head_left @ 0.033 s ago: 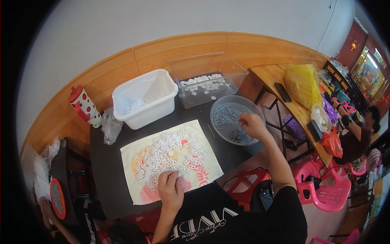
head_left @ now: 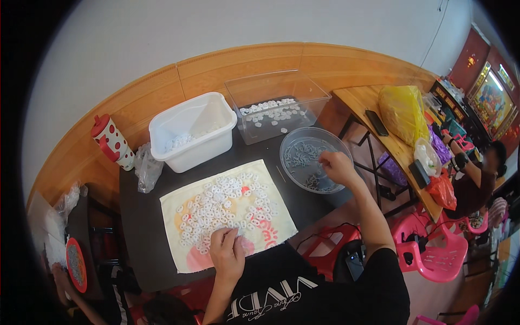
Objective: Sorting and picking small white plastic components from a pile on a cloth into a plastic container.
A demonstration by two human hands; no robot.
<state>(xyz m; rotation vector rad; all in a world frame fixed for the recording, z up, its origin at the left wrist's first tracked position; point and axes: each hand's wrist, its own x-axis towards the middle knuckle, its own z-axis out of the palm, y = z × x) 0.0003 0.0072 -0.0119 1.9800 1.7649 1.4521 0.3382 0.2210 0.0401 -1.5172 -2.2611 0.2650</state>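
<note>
Many small white plastic pieces with two dark holes each (head_left: pixel 214 208) lie heaped on a cream printed cloth (head_left: pixel 173 238). At the heap's near edge my left hand (head_left: pixel 227 254) is closed, thumb and fingers pinched on a small white piece (head_left: pixel 240 231). A round clear basin (head_left: pixel 285 162) stands to the right, with thin grey screw-like pieces (head_left: pixel 303 154) scattered over its bottom. Over the basin's right side my right hand (head_left: pixel 338 167) is closed, fingertips bunched downward. Whatever they hold, if anything, is too small to make out.
Behind the cloth stand a white tub (head_left: pixel 189 154) and a clear box (head_left: pixel 260 130), both with white pieces inside. A spotted tumbler (head_left: pixel 114 143) and a plastic bag (head_left: pixel 147 168) are at left. Another person's hand (head_left: pixel 59 276) is at far left, near a red dish (head_left: pixel 70 249).
</note>
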